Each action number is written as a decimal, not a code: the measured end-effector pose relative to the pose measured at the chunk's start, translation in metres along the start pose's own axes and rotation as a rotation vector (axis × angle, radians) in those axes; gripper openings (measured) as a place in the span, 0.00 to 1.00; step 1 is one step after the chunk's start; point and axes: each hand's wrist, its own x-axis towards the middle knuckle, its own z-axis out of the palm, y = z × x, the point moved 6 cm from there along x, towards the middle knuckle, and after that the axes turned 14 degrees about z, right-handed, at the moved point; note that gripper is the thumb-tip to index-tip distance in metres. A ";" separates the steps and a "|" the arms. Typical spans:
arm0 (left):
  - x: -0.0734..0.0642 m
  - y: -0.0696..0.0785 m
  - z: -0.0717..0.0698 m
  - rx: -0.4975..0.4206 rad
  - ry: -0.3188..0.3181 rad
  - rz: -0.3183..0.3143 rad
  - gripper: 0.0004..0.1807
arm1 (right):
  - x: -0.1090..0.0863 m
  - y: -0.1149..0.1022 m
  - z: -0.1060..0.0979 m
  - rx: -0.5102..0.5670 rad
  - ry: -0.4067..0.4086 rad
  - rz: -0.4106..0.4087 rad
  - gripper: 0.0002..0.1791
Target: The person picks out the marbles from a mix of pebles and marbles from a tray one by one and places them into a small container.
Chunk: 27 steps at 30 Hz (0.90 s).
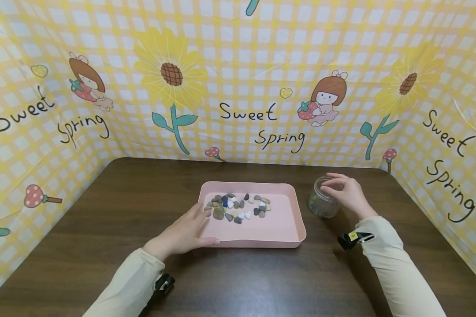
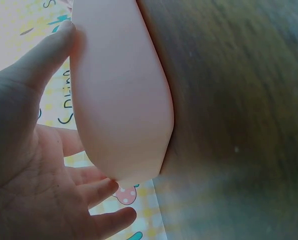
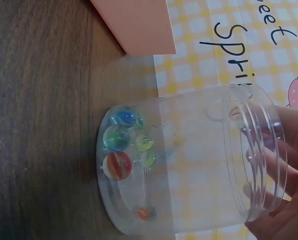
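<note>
My left hand (image 1: 186, 231) rests at the left front corner of a pink tray (image 1: 262, 235), its fingers spread loosely along the outside. In the left wrist view the thumb touches the tray's rim. Pebbles (image 1: 238, 204) in grey, brown, white and blue lie in the tray, many in a ring. My right hand (image 1: 347, 193) is over the mouth of a clear jar (image 1: 323, 206), with thumb and index finger apart and fingertips at the opening. Several glass marbles, among them a red-and-white one (image 3: 117, 165) and a blue one (image 3: 124, 116), lie on the jar's bottom. Nothing shows between the fingers.
Both tray and jar stand on a dark wooden table (image 1: 262, 281), the jar a little right of the tray. A yellow checked cloth (image 1: 230, 53) printed with flowers and figures rises behind the table and along both sides.
</note>
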 end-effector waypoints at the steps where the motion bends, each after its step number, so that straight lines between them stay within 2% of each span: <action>1: 0.000 0.000 0.000 0.002 0.002 0.002 0.45 | 0.001 0.000 0.000 -0.005 -0.008 0.005 0.15; 8: 0.000 -0.001 0.000 -0.009 -0.001 -0.005 0.46 | 0.001 -0.003 0.001 -0.017 -0.032 0.011 0.15; 15: 0.000 -0.001 0.001 -0.011 -0.006 -0.008 0.47 | -0.001 -0.010 -0.006 0.012 0.026 -0.016 0.14; 21: 0.000 -0.001 0.001 -0.015 0.002 -0.003 0.47 | -0.004 -0.035 -0.009 0.058 0.060 -0.087 0.12; 27: -0.001 -0.001 0.001 -0.013 0.011 0.004 0.46 | -0.006 -0.066 0.003 0.062 0.032 -0.151 0.10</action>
